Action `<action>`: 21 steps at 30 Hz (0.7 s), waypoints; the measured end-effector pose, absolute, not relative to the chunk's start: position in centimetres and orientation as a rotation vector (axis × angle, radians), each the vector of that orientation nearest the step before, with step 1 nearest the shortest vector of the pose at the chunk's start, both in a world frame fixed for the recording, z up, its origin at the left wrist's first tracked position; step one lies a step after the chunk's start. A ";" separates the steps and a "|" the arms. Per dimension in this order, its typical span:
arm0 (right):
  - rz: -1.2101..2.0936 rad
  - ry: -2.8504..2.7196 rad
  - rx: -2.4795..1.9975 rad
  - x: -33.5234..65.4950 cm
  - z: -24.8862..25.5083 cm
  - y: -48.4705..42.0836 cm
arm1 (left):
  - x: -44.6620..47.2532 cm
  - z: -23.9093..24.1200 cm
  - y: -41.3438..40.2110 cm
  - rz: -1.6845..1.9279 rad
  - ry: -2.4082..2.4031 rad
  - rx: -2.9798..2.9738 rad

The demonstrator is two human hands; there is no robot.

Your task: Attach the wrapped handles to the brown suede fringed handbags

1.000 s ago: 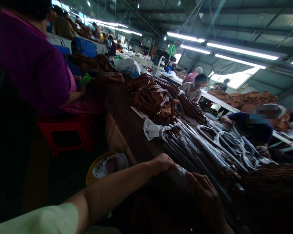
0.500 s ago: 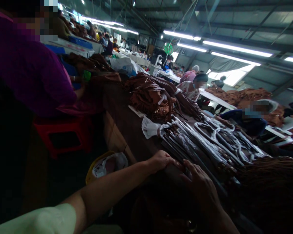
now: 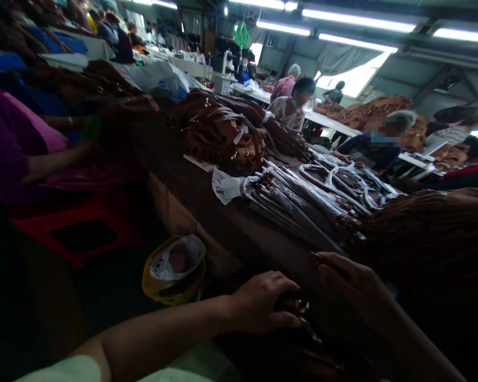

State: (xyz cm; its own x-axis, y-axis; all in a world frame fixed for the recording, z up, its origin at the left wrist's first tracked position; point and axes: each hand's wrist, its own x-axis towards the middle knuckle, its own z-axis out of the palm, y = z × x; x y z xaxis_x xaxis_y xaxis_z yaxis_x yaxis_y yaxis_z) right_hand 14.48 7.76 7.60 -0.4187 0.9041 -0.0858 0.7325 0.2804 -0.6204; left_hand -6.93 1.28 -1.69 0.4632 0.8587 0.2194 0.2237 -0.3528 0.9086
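My left hand (image 3: 265, 302) is curled, thumb below and fingers above, round a dark piece with a gold metal clasp (image 3: 304, 306) showing at its edge. More gold-coloured metal hangs just under the fingers, in deep shadow. Over the brown table covering (image 3: 231, 223), my right hand (image 3: 350, 273) is closed in a pinch. A small brown edge shows at its fingertips; what it belongs to is too dark to make out. Past the hands lies a bundle of dark straps with white wrapping (image 3: 302, 196).
Brown fringed leather pieces (image 3: 223, 138) are heaped farther up the table. A dark brown pile (image 3: 434, 228) rises at right. Below the table edge stands a yellow bin (image 3: 153, 284) with a white bag. A person in purple sits at left by a red stool (image 3: 75, 212); other people work beyond.
My hands were close together at the table edge and are now apart. The left has come nearer, onto the piece with the gold clasp; the right is farther right. The view has shifted.
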 end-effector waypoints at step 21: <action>1.591 -2.074 -1.725 16.7 4.3 0.0 | -3.9 -4.8 1.0 0.788 0.791 1.962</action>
